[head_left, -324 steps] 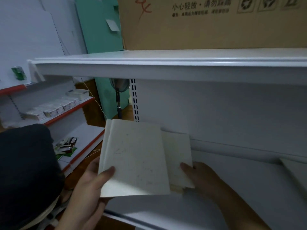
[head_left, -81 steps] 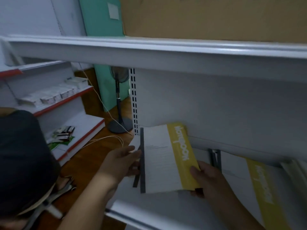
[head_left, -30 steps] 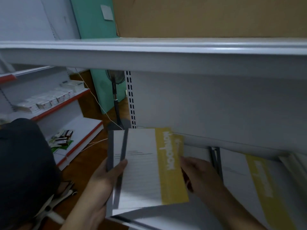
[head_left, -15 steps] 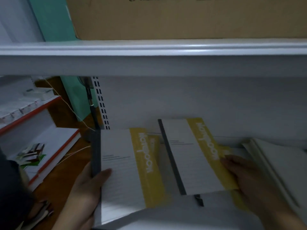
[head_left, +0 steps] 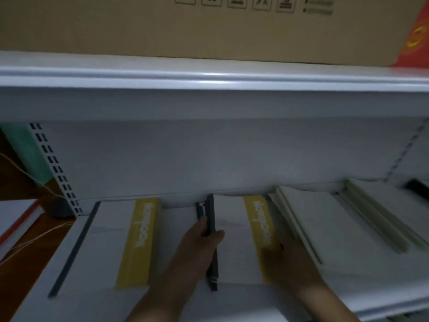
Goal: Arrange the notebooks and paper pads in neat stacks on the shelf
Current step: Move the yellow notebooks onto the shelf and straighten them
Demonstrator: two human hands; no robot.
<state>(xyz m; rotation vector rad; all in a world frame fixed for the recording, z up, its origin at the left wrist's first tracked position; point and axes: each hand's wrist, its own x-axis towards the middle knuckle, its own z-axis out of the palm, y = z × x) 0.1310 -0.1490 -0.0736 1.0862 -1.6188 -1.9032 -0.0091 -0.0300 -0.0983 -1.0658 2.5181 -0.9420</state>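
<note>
change: left stack (head_left: 111, 247) released, now flat on shelf (head_left: 250, 300)
left hand (head_left: 199, 249): moved over, clamped on right stack (head_left: 236, 240) spine
right hand (head_left: 285, 259): fingers relaxed, pressing its yellow edge (squaring up)
task: two piles nearly neat

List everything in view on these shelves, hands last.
Cardboard box: one, brown, on the upper shelf.
Left notebook pile: one, white with a yellow band, left on the lower shelf.
Right notebook pile: one, same colours, centre.
Paper pads: two piles, cream, right.
Slotted upright: one, white, back left.
Left hand: grips the centre pile's dark spine.
Right hand: rests on its yellow edge.
</note>
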